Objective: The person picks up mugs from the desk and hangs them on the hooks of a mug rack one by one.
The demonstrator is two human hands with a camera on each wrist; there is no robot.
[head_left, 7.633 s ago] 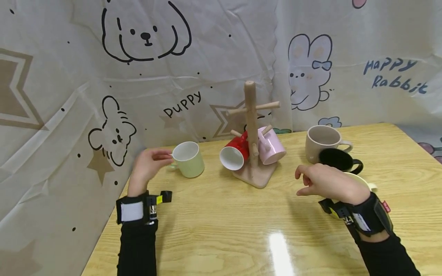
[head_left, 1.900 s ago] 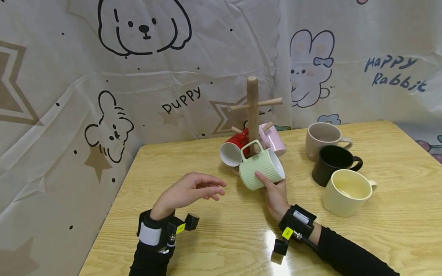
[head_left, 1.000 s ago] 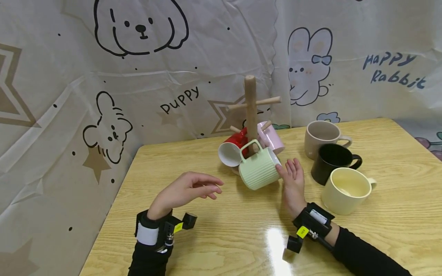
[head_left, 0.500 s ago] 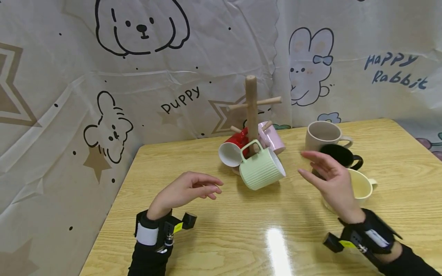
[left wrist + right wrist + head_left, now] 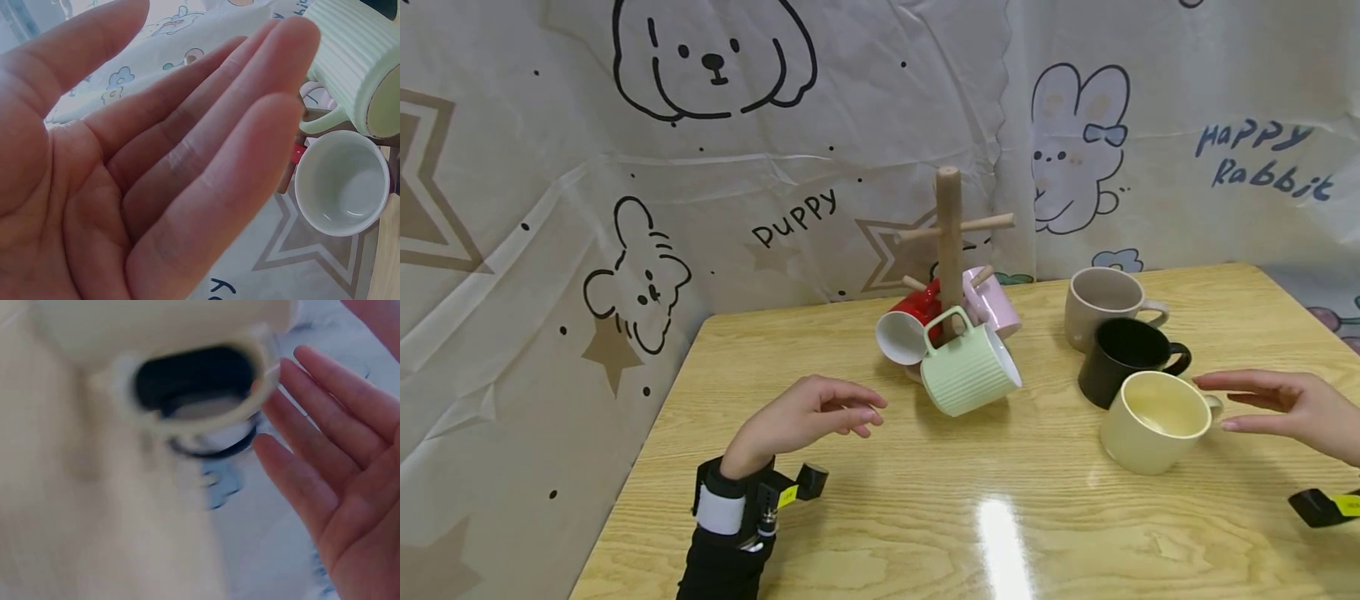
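My right hand (image 5: 1292, 408) is beside the handle of the yellow mug (image 5: 1150, 429), fingers spread and nearly straight; whether a fingertip touches the handle I cannot tell. In the right wrist view the mug's handle (image 5: 187, 425) looms in front of the fingertips, blurred. The left hand (image 5: 808, 417) hovers over the table with relaxed fingers and holds nothing. To its right a ribbed green mug (image 5: 966, 371) hangs tilted by its handle on the wooden mug tree (image 5: 949, 242). A red mug (image 5: 917, 312) and a pink mug (image 5: 992, 304) hang behind it.
Behind the yellow mug, a black mug (image 5: 1116, 367) and a grey-beige mug (image 5: 1093, 300) stand close together in a row. Bare upper pegs (image 5: 988, 222) stick out from the tree. A printed cloth (image 5: 775, 167) hangs behind the wooden table (image 5: 880, 517).
The green mug went from the table at left into my right hand and onto the tree. That hand then let go and moved right to the yellow mug. My left hand drew nearer, then stayed.
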